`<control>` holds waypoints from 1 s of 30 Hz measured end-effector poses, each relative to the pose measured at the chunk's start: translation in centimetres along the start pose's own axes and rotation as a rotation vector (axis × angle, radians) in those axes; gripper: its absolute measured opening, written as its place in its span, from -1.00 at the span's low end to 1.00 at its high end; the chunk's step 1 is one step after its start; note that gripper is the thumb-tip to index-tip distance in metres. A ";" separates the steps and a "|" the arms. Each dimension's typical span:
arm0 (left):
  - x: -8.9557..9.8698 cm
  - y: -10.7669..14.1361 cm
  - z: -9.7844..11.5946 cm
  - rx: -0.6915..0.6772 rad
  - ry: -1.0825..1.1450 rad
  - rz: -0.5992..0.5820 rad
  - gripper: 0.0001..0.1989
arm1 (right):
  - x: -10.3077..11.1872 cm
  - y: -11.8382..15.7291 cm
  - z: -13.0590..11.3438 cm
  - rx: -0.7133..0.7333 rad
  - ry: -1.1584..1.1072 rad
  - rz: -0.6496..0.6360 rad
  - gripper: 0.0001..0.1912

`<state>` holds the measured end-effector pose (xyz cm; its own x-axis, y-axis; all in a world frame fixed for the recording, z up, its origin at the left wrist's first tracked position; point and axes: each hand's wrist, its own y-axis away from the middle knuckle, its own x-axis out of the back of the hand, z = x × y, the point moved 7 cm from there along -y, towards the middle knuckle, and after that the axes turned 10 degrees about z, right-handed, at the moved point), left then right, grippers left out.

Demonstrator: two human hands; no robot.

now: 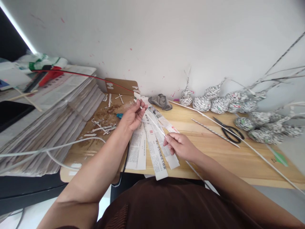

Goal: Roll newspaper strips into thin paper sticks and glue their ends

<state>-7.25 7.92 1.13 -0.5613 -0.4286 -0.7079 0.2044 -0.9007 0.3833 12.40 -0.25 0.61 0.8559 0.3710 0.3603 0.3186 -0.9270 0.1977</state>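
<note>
2 hands [156, 127] apart, both pinching 1 rolled paper strip [156, 123] above a wooden table [186, 124] beside a pale wall [152, 41].

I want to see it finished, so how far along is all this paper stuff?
The bumpy woven shapes by the wall look mostly done, though long ends stick out. One striped paper stick looks rolled. The left hand and right hand hold a thin paper roll, probably partway. Flat newspaper strips look left to roll.
</note>
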 end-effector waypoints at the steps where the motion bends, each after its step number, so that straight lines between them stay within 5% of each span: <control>1: 0.0 0.0 0.0 0.000 0.002 -0.003 -0.86 | -0.6 0.0 0.7 -0.115 -0.174 -0.076 -0.65; 4: -0.3 0.1 0.0 0.015 0.019 -0.036 -0.84 | -2.5 0.7 1.7 -0.364 -0.594 -0.330 -0.66; 7: -0.6 0.1 -0.2 0.051 0.039 -0.086 -0.86 | -3.5 1.5 1.6 -0.405 -0.697 -0.472 -0.65; 15: -0.6 0.4 -0.3 0.048 0.006 -0.090 -0.85 | -0.9 0.2 0.2 0.003 -0.097 -0.027 -0.63; 18: -0.6 0.4 -0.4 0.064 0.014 -0.089 -0.83 | -1.2 0.1 0.7 -0.087 -0.218 -0.091 -0.64; 23: -0.5 0.2 -0.8 0.108 0.029 -0.109 -0.86 | -3.3 1.2 1.3 -0.310 -0.628 -0.422 -0.67; 26: -0.5 0.1 -0.8 0.091 0.015 -0.127 -0.87 | -2.5 0.8 1.4 -0.216 -0.391 -0.308 -0.64; 30: -0.4 0.0 -0.7 0.049 -0.002 -0.122 -0.88 | -0.5 0.0 -0.6 0.152 0.151 0.001 -0.70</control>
<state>-6.46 8.08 1.00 -0.5814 -0.3163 -0.7497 0.0952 -0.9415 0.3233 11.70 -0.37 0.99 0.7889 0.3636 0.4954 0.3855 -0.9206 0.0617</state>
